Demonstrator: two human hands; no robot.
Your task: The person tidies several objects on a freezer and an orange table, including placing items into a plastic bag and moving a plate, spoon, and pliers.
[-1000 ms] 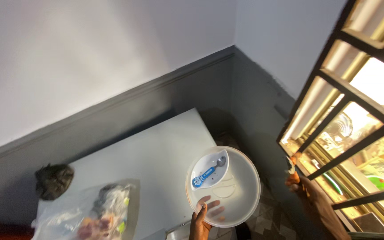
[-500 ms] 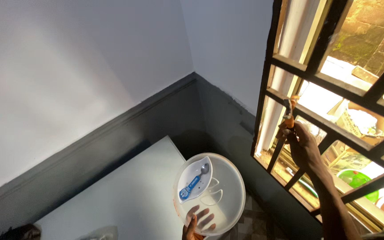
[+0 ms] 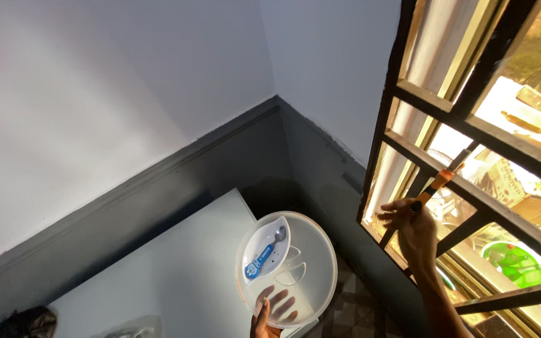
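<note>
Since the earlier frame the right hand has been dropping from the upper window bar to a lower one, and the knife it carries is now tilting up and to the right, its tip poking between the dark bars of the window grille. The grip of that hand is closing around the black end of the handle, with the orange section and the blade sticking out beyond the fingers.

The left hand is holding up a round clear plastic lid from below, fingers spread flat against its underside, so the grip is open-palmed rather than pinching. A small spoon with a blue handle is lying in a white leaf-shaped pocket on the lid, above the corner of the pale bench.

The lid looks light, thin and a little bendy, and smooth enough to slide off a flat palm; taking it by the rim would probably be steadier. The knife looks stiff and light, best held well back on the handle.
</note>
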